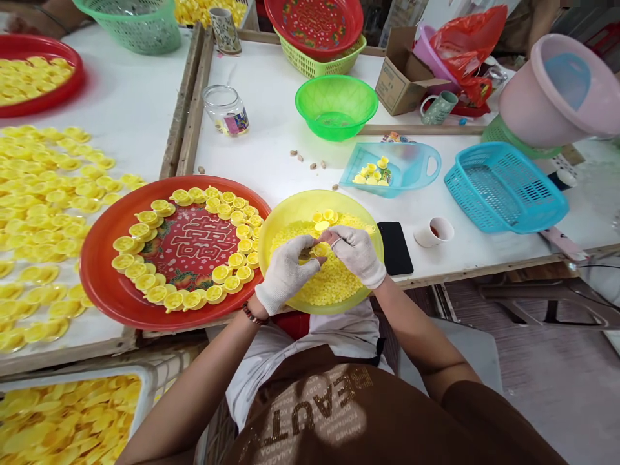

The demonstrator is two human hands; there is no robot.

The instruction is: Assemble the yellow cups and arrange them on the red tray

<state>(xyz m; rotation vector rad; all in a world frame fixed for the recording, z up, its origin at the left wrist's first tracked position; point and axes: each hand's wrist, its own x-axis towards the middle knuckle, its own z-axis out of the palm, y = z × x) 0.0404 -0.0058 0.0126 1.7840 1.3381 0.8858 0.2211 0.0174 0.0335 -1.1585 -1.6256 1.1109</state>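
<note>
Both my hands wear white gloves with bare fingertips and meet above a yellow bowl (271, 278). Small yellow pieces (324, 284) fill much of the bowl, with a few round yellow parts (321, 225) lying on top. My left hand (290, 265) pinches a small round yellow part (320, 249) by its side. My right hand (356, 252) has its fingers closed close to that part; what they grip is too small to make out. Left of the bowl, a red tray (101, 284) carries yellow round parts (145, 282) arranged in a ring.
Many yellow parts (43, 219) cover the left table. A black phone (394, 247) and a paper cup (433, 232) sit right of the bowl. Beyond are a blue scoop (411, 158), a blue basket (508, 194), a green bowl (336, 106) and a glass jar (225, 110).
</note>
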